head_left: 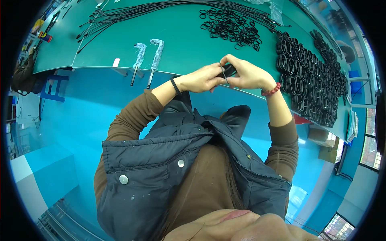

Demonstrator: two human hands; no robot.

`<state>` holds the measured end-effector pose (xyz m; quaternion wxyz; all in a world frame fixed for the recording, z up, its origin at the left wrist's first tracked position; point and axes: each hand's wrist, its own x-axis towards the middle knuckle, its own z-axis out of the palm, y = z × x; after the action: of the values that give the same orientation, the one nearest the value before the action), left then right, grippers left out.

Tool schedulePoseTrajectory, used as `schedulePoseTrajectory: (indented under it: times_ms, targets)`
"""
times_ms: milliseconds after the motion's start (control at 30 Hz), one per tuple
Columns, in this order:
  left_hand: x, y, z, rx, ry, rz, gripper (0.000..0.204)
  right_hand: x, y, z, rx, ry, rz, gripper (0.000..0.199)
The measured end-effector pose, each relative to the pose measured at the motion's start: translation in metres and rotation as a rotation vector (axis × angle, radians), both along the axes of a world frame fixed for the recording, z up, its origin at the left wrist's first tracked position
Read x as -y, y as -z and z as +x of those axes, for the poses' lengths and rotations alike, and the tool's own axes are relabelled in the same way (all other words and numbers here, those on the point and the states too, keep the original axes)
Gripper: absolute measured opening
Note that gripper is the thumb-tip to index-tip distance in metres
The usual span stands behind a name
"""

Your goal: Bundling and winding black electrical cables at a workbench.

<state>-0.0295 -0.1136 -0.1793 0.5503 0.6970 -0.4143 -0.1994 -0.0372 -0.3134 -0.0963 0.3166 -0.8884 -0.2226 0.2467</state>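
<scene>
A small black coiled cable bundle (228, 70) sits in the upper middle of the frame, pinched between the left hand (202, 78) and the right hand (246, 74), above the green surface (181, 44). Loose black rings (231, 26) lie above it, and rows of black bundles (309, 76) lie at the right. Cardboard boxes (323, 140) stand at the lower right.

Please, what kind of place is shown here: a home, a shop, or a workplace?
Most likely a workshop or small factory for assembly by hand. A long green workbench carries a pile of small black rings, rows of coiled black bundles and long black cables. Both hands hold one black coil.
</scene>
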Motion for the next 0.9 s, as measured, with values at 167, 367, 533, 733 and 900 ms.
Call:
schedulePoseTrajectory:
  times_ms: [167,367,533,733,900]
  targets:
    - [-0.002,-0.006,-0.007,-0.418,-0.041,-0.214,0.012,0.007,0.020,-0.003,-0.416,0.228,0.460,0.040]
    - [-0.009,0.003,0.001,-0.684,-0.139,-0.521,0.012,0.004,0.064,-0.027,-0.726,0.643,1.327,0.036]
    - [-0.011,0.002,-0.003,-0.709,-0.111,-0.360,0.013,0.011,0.072,-0.023,-0.290,0.836,1.200,0.035]
    - [0.004,-0.008,-0.014,-0.559,-0.087,-0.098,0.016,-0.017,0.057,-0.021,0.004,0.470,0.768,0.029]
    - [-0.005,-0.005,-0.018,-0.930,-0.164,-0.436,0.018,-0.008,0.048,-0.024,-0.082,0.569,0.665,0.026]
